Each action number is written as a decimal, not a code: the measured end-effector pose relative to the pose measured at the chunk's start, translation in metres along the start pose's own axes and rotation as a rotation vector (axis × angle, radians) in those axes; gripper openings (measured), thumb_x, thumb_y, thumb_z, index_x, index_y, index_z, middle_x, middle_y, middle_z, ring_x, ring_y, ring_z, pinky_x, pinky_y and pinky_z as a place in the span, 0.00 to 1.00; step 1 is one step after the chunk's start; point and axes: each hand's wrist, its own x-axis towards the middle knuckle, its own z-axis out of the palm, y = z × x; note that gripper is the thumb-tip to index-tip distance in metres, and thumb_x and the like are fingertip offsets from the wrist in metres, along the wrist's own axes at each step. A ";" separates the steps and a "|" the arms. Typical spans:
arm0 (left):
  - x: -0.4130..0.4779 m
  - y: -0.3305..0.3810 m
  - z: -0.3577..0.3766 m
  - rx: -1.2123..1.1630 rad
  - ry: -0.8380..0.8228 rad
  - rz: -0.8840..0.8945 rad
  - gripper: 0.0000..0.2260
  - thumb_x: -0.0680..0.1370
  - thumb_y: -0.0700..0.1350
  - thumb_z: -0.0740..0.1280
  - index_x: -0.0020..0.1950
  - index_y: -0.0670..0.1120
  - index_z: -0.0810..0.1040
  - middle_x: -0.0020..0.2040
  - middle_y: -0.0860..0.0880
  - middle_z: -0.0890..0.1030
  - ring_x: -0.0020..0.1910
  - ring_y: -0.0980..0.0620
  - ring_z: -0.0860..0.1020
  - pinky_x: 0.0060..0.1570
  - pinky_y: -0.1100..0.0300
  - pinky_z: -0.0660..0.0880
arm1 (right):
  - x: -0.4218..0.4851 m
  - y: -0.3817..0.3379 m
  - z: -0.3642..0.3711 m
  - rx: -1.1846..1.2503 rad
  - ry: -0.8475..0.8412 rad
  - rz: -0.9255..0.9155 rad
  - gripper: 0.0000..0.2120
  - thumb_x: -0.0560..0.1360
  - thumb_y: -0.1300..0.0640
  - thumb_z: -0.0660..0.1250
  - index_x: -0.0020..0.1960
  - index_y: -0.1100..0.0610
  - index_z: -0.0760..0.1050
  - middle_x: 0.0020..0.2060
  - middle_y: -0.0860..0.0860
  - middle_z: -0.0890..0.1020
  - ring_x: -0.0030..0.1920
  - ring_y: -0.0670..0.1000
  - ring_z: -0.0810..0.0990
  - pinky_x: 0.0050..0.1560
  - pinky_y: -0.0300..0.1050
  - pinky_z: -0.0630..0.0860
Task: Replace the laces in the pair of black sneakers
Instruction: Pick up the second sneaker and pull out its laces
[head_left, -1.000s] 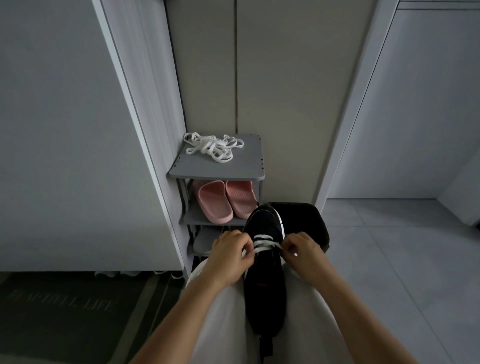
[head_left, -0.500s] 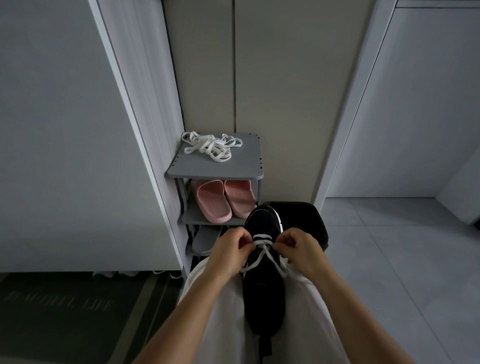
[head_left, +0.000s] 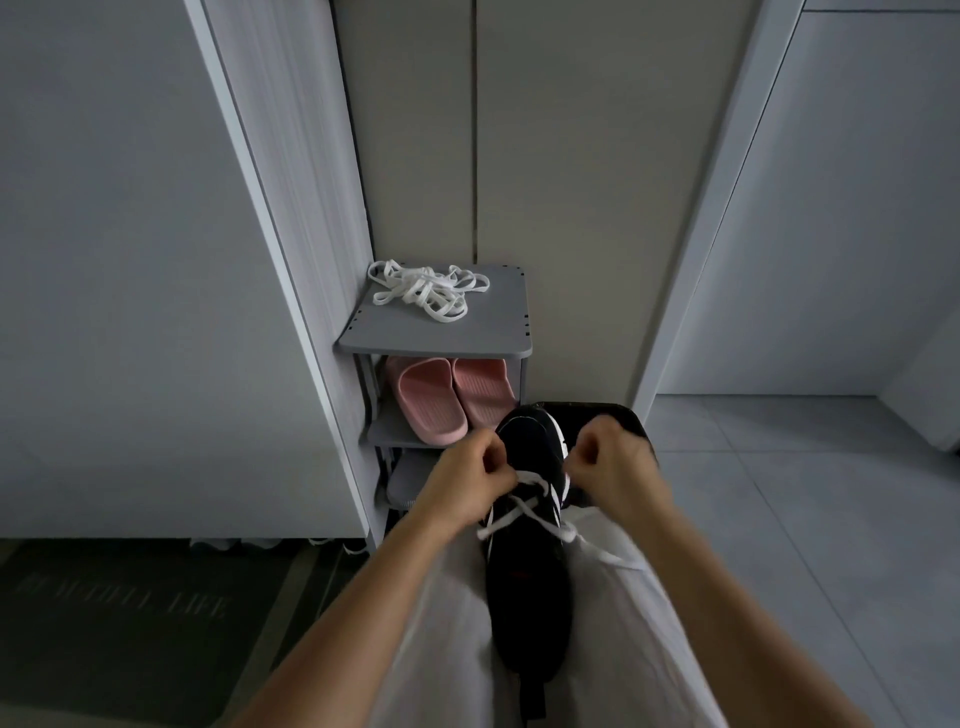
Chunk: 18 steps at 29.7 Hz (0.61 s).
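Note:
A black sneaker (head_left: 527, 582) lies on my lap, toe pointing away from me. A white lace (head_left: 530, 506) crosses over its front eyelets, and one loose end trails onto my right thigh. My left hand (head_left: 467, 480) pinches the lace at the sneaker's left side, fingers curled. My right hand (head_left: 608, 467) pinches the lace at the right side, near the toe. A tangled bundle of white laces (head_left: 426, 293) lies on top of the grey shoe rack (head_left: 493, 338). A second sneaker is not in sight.
Pink slippers (head_left: 449, 397) sit on the rack's second shelf. A black stool (head_left: 592, 415) stands behind the sneaker's toe. A dark doormat (head_left: 119, 623) lies at the lower left, grey floor tiles (head_left: 805, 519) at the right. Wall panels rise behind.
My hands have moved apart and a little toward the toe, drawing the lace tighter. The lace crossing now shows more fully, with a loose end lying on my right thigh.

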 end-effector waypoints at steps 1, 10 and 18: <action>0.003 0.002 -0.005 -0.071 -0.047 -0.050 0.08 0.74 0.36 0.65 0.39 0.47 0.69 0.33 0.53 0.71 0.30 0.56 0.68 0.31 0.65 0.66 | 0.006 0.000 -0.011 0.057 0.023 0.016 0.07 0.73 0.60 0.65 0.38 0.55 0.69 0.32 0.47 0.75 0.34 0.48 0.73 0.32 0.38 0.67; -0.010 -0.020 0.002 -0.190 -0.140 -0.151 0.07 0.75 0.40 0.67 0.51 0.46 0.72 0.41 0.52 0.75 0.40 0.56 0.74 0.39 0.67 0.69 | -0.006 0.013 0.008 0.075 -0.298 0.076 0.07 0.71 0.53 0.72 0.42 0.54 0.75 0.35 0.45 0.76 0.36 0.43 0.75 0.33 0.31 0.67; -0.009 -0.027 0.017 -0.045 0.041 0.019 0.05 0.76 0.41 0.66 0.42 0.48 0.72 0.35 0.55 0.75 0.35 0.56 0.73 0.40 0.62 0.70 | -0.018 0.006 0.026 0.083 -0.105 0.041 0.02 0.74 0.57 0.67 0.45 0.55 0.75 0.41 0.49 0.78 0.40 0.46 0.76 0.36 0.31 0.70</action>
